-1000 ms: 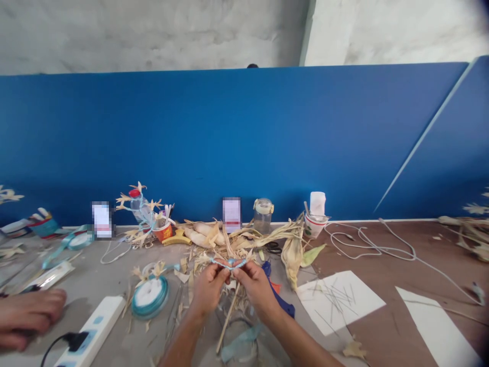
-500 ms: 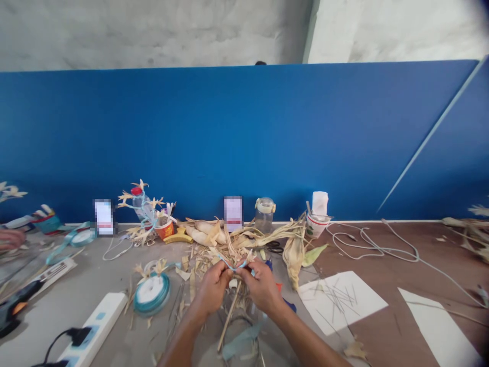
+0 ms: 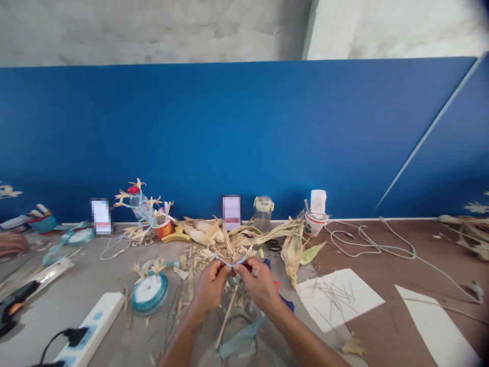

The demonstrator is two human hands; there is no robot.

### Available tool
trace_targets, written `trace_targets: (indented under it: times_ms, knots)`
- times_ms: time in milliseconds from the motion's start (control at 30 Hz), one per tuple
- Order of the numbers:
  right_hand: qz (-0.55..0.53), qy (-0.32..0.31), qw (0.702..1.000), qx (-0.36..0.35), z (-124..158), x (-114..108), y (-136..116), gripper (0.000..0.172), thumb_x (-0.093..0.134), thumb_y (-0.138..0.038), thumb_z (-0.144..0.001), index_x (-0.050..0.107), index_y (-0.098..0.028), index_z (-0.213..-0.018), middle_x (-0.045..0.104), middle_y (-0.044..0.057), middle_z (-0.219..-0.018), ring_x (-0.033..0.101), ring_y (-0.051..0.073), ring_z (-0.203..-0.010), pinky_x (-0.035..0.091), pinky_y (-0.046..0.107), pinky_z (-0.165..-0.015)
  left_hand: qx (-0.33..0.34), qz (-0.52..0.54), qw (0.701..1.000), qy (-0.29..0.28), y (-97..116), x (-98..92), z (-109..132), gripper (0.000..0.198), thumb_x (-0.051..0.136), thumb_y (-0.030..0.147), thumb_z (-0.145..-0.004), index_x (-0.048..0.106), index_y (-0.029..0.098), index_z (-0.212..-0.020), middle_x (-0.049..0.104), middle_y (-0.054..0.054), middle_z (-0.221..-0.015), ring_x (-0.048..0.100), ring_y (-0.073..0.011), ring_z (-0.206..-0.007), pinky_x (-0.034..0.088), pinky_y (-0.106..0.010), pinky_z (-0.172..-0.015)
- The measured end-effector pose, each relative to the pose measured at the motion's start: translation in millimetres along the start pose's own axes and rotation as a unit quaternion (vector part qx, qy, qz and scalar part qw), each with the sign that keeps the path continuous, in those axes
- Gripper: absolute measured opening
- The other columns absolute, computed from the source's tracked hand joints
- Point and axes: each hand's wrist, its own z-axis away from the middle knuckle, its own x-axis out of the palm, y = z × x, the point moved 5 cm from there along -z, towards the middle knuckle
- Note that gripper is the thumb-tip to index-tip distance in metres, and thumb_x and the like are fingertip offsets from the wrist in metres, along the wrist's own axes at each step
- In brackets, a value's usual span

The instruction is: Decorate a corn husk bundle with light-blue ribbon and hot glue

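Observation:
My left hand (image 3: 208, 288) and my right hand (image 3: 260, 284) meet low in the middle of the view, both pinched shut on a thin light-blue ribbon (image 3: 230, 262) stretched between their fingertips. A pale stick (image 3: 225, 321) runs down from under the hands. They hover over a heap of dried corn husks (image 3: 229, 244). A spool of teal ribbon (image 3: 150, 293) lies left of my left hand. Loose teal ribbon (image 3: 239, 341) trails below my wrists.
A white power strip (image 3: 91, 323) lies at the lower left, a glue gun (image 3: 15, 300) beyond it. White paper sheets (image 3: 340, 298) with thin sticks lie right. A jar (image 3: 263, 214), cups, a bottle and a white cable (image 3: 367, 242) line the blue partition. Another person's hand (image 3: 11, 243) rests far left.
The ribbon's span between my fingertips has shortened as my hands drew together. The other person's hand has pulled back from the lower left to the far left edge.

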Motion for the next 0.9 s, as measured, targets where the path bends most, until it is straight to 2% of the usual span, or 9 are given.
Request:
trace_targets:
  times_ms: [100,167,200,267,367,533,633,767,900]
  knots:
    - [-0.066,-0.053,0.995,0.057,-0.3,6.9,5.0,0.012,0.056,-0.024,-0.073,0.059,-0.017,-0.063,0.053,-0.002,-0.059,0.047,0.013,-0.058,0.036,0.024,-0.056,-0.014,0.015,1.0,0.018,-2.5,-2.8,-1.5,0.025,0.054,0.043,-0.072,0.054,0.018,-0.067,0.037,0.007,-0.046,0.032,-0.0102,-0.043,0.024,-0.023,-0.044]
    - [-0.1,-0.083,0.988,0.078,0.8,13.0,7.4,0.004,0.06,-0.021,-0.068,0.059,-0.017,-0.069,0.053,-0.003,-0.061,0.046,0.012,-0.057,0.036,0.024,-0.056,-0.007,0.025,0.999,0.034,-1.5,-5.9,-2.3,0.024,0.055,0.042,-0.071,0.053,0.018,-0.067,0.038,0.007,-0.048,0.033,-0.01,-0.044,0.026,-0.023,-0.045]
    - [-0.112,-0.089,0.986,0.086,1.6,15.8,8.9,0.007,0.061,-0.019,-0.066,0.059,-0.017,-0.072,0.053,-0.004,-0.062,0.046,0.011,-0.058,0.036,0.023,-0.057,-0.003,0.03,0.999,0.038,-0.7,-7.0,-2.5,0.024,0.056,0.042,-0.071,0.053,0.018,-0.068,0.039,0.007,-0.049,0.033,-0.01,-0.045,0.027,-0.023,-0.046]
    - [-0.129,-0.09,0.982,0.1,3.3,20.3,12.4,0.01,0.061,-0.016,-0.063,0.057,-0.018,-0.071,0.051,-0.005,-0.06,0.045,0.011,-0.056,0.036,0.023,-0.055,-0.008,0.038,0.999,0.036,0.0,-7.9,-2.4,0.025,0.055,0.042,-0.071,0.053,0.018,-0.067,0.038,0.007,-0.049,0.033,-0.0096,-0.045,0.027,-0.022,-0.046]
    - [-0.123,-0.074,0.981,0.127,5.1,22.2,16.3,0.004,0.058,-0.018,-0.064,0.054,-0.018,-0.062,0.046,-0.006,-0.053,0.04,0.01,-0.049,0.032,0.023,-0.049,-0.036,0.04,0.998,0.027,-1.6,-6.4,-1.9,0.026,0.056,0.043,-0.07,0.052,0.018,-0.065,0.034,0.008,-0.044,0.03,-0.0089,-0.042,0.023,-0.022,-0.043]
    - [-0.115,-0.059,0.984,0.118,3.2,15.5,10.4,0.006,0.058,-0.018,-0.063,0.055,-0.018,-0.059,0.043,-0.006,-0.049,0.036,0.009,-0.048,0.028,0.022,-0.047,-0.054,0.105,0.993,0.016,-3.2,-2.1,-1.7,0.026,0.061,0.042,-0.066,0.053,0.017,-0.067,0.044,0.006,-0.052,0.035,-0.0084,-0.046,0.027,-0.021,-0.044]
    - [-0.145,-0.08,0.979,0.119,1.8,14.7,6.7,0.007,0.059,-0.019,-0.063,0.054,-0.018,-0.058,0.042,-0.007,-0.049,0.034,0.008,-0.047,0.026,0.022,-0.047,-0.077,0.144,0.987,0.004,-1.9,-0.7,-1.1,0.03,0.064,0.045,-0.063,0.053,0.017,-0.069,0.045,0.006,-0.054,0.036,-0.0076,-0.045,0.026,-0.02,-0.043]
    - [-0.199,-0.124,0.959,0.155,1.9,18.3,6.9,0.012,0.062,-0.023,-0.062,0.054,-0.018,-0.056,0.043,-0.007,-0.047,0.033,0.007,-0.044,0.025,0.021,-0.046,-0.092,0.178,0.979,-0.019,0.2,-0.7,-0.4,0.034,0.068,0.044,-0.059,0.053,0.016,-0.069,0.047,0.006,-0.055,0.037,-0.0065,-0.045,0.026,-0.019,-0.043]
    - [-0.223,-0.132,0.952,0.164,2.2,17.2,6.3,0.016,0.067,-0.028,-0.062,0.056,-0.017,-0.06,0.045,-0.007,-0.049,0.035,0.006,-0.044,0.025,0.02,-0.046,-0.093,0.21,0.972,-0.043,-3.0,0.4,-0.2,0.03,0.069,0.04,-0.062,0.056,0.014,-0.07,0.048,0.006,-0.055,0.036,-0.005,-0.044,0.026,-0.019,-0.042]
